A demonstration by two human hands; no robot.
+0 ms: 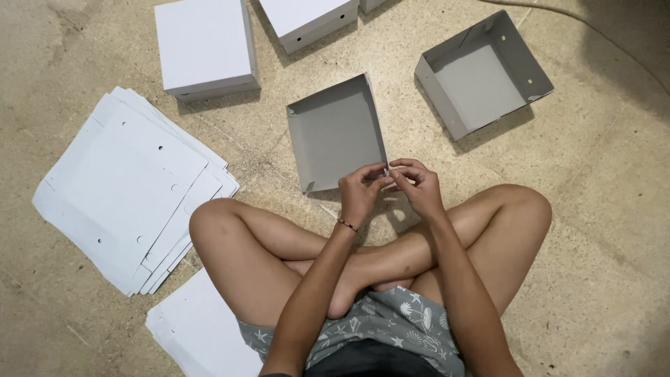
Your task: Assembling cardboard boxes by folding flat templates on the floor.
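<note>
While the person sits cross-legged on the floor (600, 230), the left hand (359, 192) and right hand (419, 185) meet, pinching the near right corner of the grey box tray (335, 132). It lies open-side up just beyond them, long axis running away from the person.

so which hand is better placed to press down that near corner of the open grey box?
Right hand, probably: its fingertips pinch the near right corner of the grey box. The left hand meets it from the side.
</note>
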